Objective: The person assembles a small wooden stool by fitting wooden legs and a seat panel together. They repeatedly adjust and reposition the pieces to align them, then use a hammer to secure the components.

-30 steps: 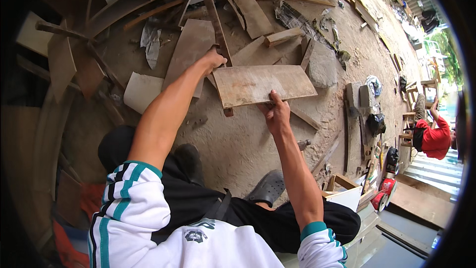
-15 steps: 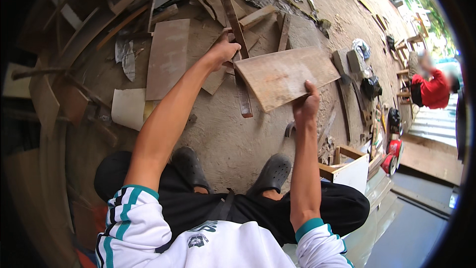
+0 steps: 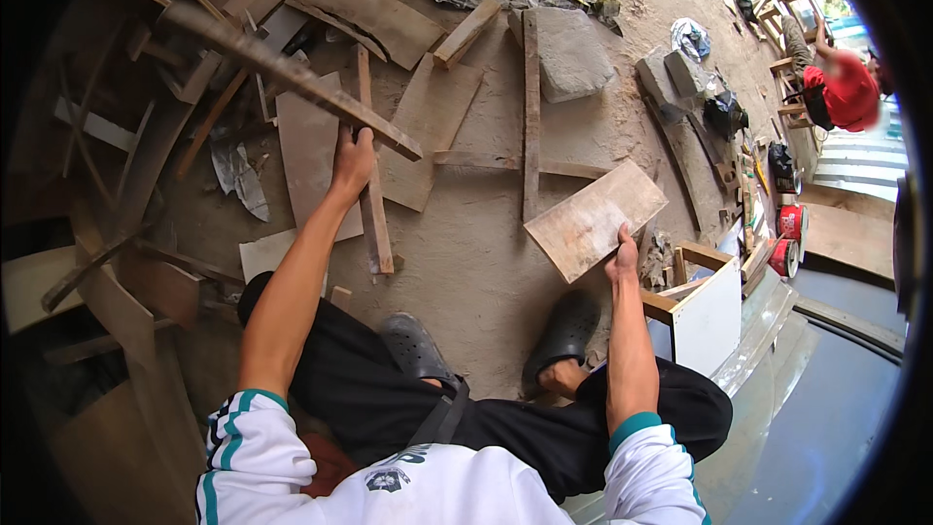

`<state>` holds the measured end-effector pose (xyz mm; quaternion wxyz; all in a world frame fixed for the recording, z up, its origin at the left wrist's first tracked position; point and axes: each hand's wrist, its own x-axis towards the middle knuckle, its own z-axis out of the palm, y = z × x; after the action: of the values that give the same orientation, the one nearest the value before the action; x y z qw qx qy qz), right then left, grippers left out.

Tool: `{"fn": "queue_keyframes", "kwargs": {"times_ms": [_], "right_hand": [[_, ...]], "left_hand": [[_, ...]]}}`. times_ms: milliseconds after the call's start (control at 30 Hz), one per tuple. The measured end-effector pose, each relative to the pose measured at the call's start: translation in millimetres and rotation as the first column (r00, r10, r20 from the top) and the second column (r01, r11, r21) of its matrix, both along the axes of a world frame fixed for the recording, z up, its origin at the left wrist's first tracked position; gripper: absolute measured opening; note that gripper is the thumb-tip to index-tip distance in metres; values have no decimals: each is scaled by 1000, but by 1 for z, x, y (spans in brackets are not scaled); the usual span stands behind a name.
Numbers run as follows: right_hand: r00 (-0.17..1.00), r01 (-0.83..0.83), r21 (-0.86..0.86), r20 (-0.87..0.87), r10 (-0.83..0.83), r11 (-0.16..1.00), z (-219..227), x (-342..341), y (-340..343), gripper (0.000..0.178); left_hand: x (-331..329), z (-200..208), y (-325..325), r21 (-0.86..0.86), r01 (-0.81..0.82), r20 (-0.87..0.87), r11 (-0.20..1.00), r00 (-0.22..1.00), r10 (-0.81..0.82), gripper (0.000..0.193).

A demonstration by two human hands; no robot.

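My left hand (image 3: 354, 161) is closed around a long narrow wooden strip (image 3: 282, 73), lifted above the ground and slanting from upper left down to the right. Just beneath it, a second wooden strip (image 3: 375, 224) runs lengthwise and appears to lie on the ground, partly hidden by my hand. Off to the right, my right hand (image 3: 623, 259) pinches a short rectangular board (image 3: 595, 219) by its lower right edge, thumb on top. The board's pale, worn face is turned up; the fingers under it are hidden.
A grey stone slab (image 3: 569, 58) lies ahead, with an upright strip (image 3: 531, 117) beside it. Plywood pieces and scrap timber (image 3: 126, 272) crowd the left. A white-sided wooden box (image 3: 705, 326) stands near my right knee. Farther right, a person in red (image 3: 847, 92) is by a bench.
My left hand has swung the strip left and tilted it from near upright to a slant. The board in my right hand has moved right and lower, away from the strip.
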<state>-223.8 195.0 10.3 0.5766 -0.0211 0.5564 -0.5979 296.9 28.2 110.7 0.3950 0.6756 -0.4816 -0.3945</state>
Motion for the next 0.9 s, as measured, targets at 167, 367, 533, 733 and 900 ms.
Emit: {"fn": "queue_keyframes", "kwargs": {"times_ms": [167, 367, 533, 733, 900], "right_hand": [[783, 168, 445, -602, 155, 879, -25, 11, 16, 45], [51, -99, 367, -927, 373, 925, 13, 157, -63, 41], [292, -496, 569, -602, 743, 656, -19, 329, -102, 78], [313, -126, 775, -562, 766, 620, 15, 426, -136, 99], [431, -260, 698, -535, 727, 668, -31, 396, -130, 85]], "left_hand": [[16, 18, 5, 24, -140, -191, 990, 971, 142, 37], [53, -2, -20, 71, -210, -249, 975, 943, 221, 45], [59, 19, -28, 60, -224, -305, 973, 924, 231, 43], [104, 63, -11, 107, -286, -276, 952, 912, 304, 30], [140, 55, -3, 97, -334, -256, 937, 902, 348, 31]]}}
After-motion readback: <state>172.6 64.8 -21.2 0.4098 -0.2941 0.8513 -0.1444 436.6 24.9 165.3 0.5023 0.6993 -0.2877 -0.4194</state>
